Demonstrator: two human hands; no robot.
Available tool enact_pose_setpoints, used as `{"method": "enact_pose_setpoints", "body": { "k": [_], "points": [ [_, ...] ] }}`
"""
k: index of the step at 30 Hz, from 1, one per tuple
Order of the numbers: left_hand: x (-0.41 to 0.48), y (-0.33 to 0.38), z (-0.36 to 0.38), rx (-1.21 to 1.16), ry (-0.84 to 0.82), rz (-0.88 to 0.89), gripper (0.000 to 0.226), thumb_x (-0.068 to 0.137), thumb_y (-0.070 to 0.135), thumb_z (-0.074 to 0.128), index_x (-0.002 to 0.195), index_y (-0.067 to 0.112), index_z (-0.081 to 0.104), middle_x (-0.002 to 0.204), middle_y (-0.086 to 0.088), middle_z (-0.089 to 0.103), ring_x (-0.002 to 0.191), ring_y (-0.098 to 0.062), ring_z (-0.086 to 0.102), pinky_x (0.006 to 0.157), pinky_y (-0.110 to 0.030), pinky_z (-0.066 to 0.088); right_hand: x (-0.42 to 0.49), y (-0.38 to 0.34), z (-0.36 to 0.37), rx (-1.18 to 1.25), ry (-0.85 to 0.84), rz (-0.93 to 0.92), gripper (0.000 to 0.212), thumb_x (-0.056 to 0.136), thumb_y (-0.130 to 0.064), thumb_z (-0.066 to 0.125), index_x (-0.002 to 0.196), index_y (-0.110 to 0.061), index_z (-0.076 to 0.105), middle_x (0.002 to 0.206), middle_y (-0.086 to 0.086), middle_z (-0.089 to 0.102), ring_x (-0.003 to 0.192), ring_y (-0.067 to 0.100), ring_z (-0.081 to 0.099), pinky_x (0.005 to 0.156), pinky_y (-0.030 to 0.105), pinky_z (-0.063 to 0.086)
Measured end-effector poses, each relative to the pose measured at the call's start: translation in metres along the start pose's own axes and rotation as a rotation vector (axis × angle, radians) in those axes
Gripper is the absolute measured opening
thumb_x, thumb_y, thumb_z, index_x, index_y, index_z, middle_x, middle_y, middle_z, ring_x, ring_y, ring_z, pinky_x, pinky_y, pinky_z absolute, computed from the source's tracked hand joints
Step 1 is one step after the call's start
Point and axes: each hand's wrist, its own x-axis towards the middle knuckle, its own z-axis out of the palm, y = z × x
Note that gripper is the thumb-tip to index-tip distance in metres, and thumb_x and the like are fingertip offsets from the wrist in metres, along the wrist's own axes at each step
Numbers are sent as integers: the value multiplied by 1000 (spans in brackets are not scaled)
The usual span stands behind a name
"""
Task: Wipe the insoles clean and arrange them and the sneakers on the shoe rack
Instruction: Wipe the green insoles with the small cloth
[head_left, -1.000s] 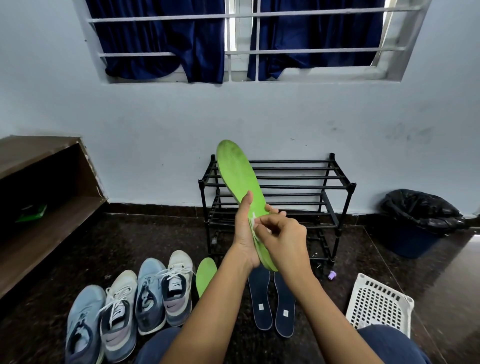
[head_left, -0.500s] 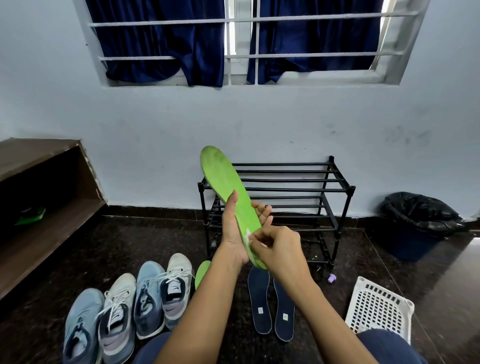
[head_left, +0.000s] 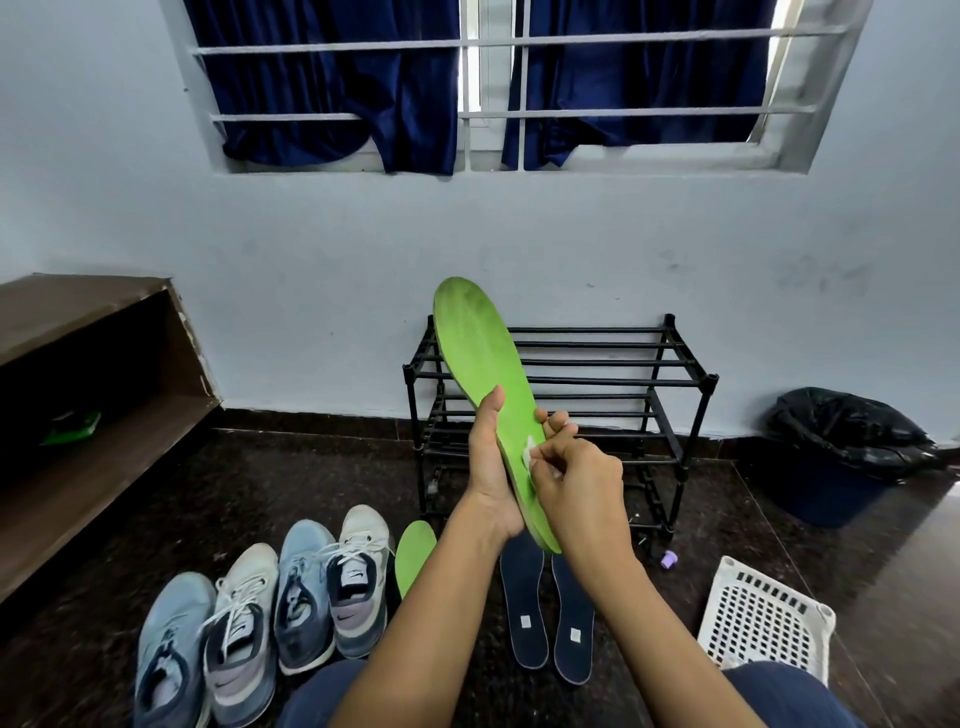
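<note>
Green insole (head_left: 478, 353): centre of the frame, raised off the floor. Its long axis is tilted, with the toe end toward the upper left and the heel end low between both hands. In this view it overlaps the shoe rack.
Left hand (head_left: 491, 467): grips the lower half of the green insole from its left edge. The thumb lies up the near face and the fingers wrap behind, with their tips showing at the right edge.
Right hand (head_left: 576, 493): fingers curled, pinching a white wipe against the near face of the green insole, just beside the left thumb.
White wipe (head_left: 529, 451): small crumpled piece, mostly covered by fingers; material cannot be told.
Second green insole (head_left: 414, 556): on the floor at lower centre, just right of the sneakers, partly hidden by the left forearm.
Dark blue insoles (head_left: 524, 613): two, side by side on the floor below the hands, each with a small pale label.
Sneakers (head_left: 306, 597): four in a row on the floor at lower left, toes toward the wall.
Shoe rack (head_left: 597, 374): black tubular frame against the wall, centre right.
White basket (head_left: 763, 618): perforated, on the floor at lower right.
Bin (head_left: 841, 452): right edge, blue with a black liner.
Wooden shelf (head_left: 78, 374): left edge, interior in shadow.
</note>
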Motion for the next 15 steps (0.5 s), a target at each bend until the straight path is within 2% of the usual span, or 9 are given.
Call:
{"method": "enact_pose_setpoints", "body": {
  "k": [3,6,8,12,14,15],
  "points": [
    [1,9,-4,19,14,65,55,75,63,54,83,9,59,81,-8,66,78,-21,69,77,-30,55,-5,-1,1,-63,-75,-20,14,88,-16,61,94,-9,71,93,8,71,86,21,65,78,26,49],
    [3,18,-7,-8,12,108,56,73,65,51,82,11,59,81,-7,66,76,-19,68,72,-29,55,-10,-3,-2,64,-164,-31,8,82,-13,67,84,-10,73,80,4,71,68,6,60,61,8,40],
    [4,19,-6,-14,27,103,56,73,65,51,82,10,58,79,-7,66,74,-19,68,71,-28,56,-11,-6,-5,189,-190,-29,5,79,-11,70,81,-12,75,73,-3,69,63,-1,59,61,5,41],
    [1,1,1,17,62,29,57,76,66,51,82,9,55,77,-8,65,76,-20,68,72,-29,56,-6,-5,-7,341,-121,-4,8,78,-8,71,81,-14,75,76,-4,70,71,-5,62,67,6,43],
    [-3,-9,6,30,37,1,55,78,65,48,79,11,54,78,-7,62,74,-20,66,69,-27,56,-2,-3,-7,335,-51,2,10,79,-6,70,82,-13,75,81,0,71,77,-12,60,68,1,40],
    [-4,-12,8,37,25,-12,54,78,64,48,78,11,54,78,-6,61,72,-19,65,67,-26,56,0,-2,-6,295,-9,-4,10,80,-6,69,83,-14,75,83,1,71,80,-8,61,68,-1,39]
  ]
}}
